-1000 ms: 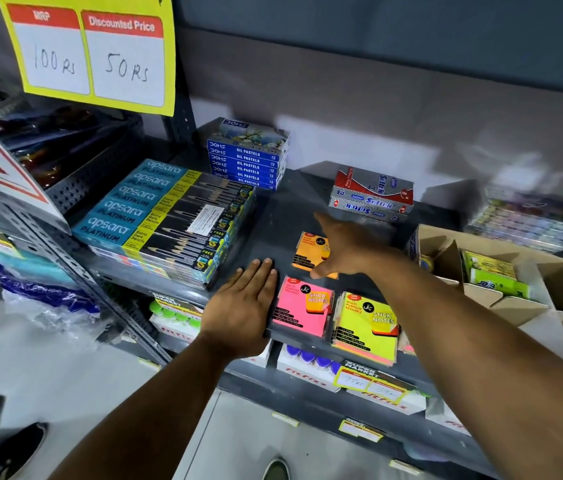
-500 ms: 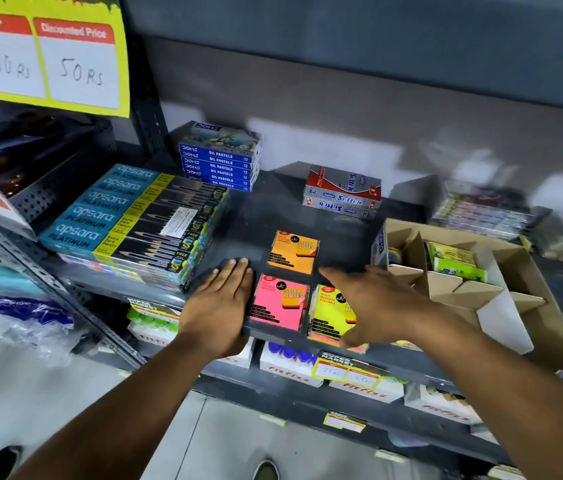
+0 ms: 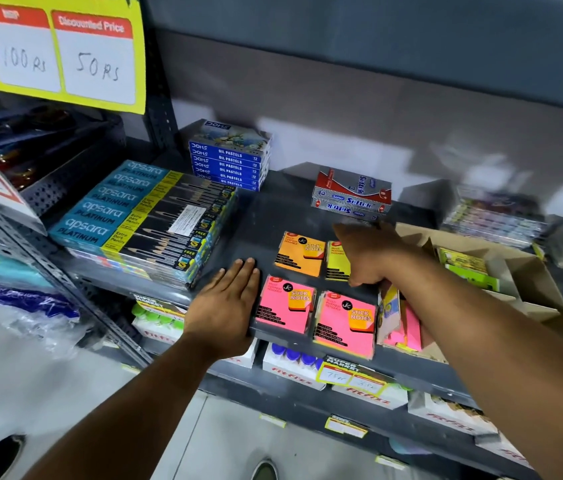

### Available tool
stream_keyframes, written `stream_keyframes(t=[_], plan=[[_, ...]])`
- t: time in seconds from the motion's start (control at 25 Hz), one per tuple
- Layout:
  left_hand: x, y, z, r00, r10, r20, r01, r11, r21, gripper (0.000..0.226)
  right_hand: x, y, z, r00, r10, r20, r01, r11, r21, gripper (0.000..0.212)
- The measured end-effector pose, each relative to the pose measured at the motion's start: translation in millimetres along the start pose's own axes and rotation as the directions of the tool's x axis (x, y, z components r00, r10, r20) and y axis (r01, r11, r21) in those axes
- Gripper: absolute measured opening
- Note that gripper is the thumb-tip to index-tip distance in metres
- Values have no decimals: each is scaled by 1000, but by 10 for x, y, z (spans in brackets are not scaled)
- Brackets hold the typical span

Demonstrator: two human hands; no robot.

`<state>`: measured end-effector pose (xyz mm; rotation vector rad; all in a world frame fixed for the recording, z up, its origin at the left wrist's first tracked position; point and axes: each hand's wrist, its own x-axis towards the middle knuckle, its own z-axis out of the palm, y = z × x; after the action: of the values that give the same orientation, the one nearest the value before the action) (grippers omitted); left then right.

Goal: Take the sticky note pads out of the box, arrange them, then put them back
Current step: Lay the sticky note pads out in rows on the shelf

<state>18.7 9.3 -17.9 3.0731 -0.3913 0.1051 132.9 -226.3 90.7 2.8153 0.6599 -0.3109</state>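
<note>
Grey shop shelf (image 3: 266, 216) holds an orange pad (image 3: 299, 252) and a yellow pad (image 3: 337, 259) behind two pink pads (image 3: 285, 301), with more standing in the cardboard box (image 3: 557, 296). The left hand (image 3: 224, 306) lies flat with straight fingers. The right hand (image 3: 366, 251) covers the yellow pad, grip unclear, and should square it against the orange one; Softek boxes (image 3: 352, 195) behind limit room.

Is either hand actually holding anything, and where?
Right hand seems to grip the yellow pad, thumb at its near edge; left hand lies flat, holding nothing.
</note>
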Motion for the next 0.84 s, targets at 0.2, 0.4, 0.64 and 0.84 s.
stream_keyframes(t=[0.2, 0.4, 0.64, 0.84], plan=[[-3, -20, 12, 1000, 10, -9, -10, 1000, 2, 91, 101, -11, 110, 999, -4, 32, 5, 1000, -18, 83], [-9, -12, -9, 1000, 11, -16, -11, 1000, -1, 95, -155, -10, -8, 991, -46, -128, 60, 992, 111, 108], [-3, 8, -14, 1000, -8, -7, 9, 999, 44, 89, -812, -280, 246, 989, -141, -53, 144, 988, 49, 120], [0, 28, -20, 1000, -14, -12, 14, 999, 46, 80, -829, -316, 218, 992, -118, -50, 123, 987, 103, 117]])
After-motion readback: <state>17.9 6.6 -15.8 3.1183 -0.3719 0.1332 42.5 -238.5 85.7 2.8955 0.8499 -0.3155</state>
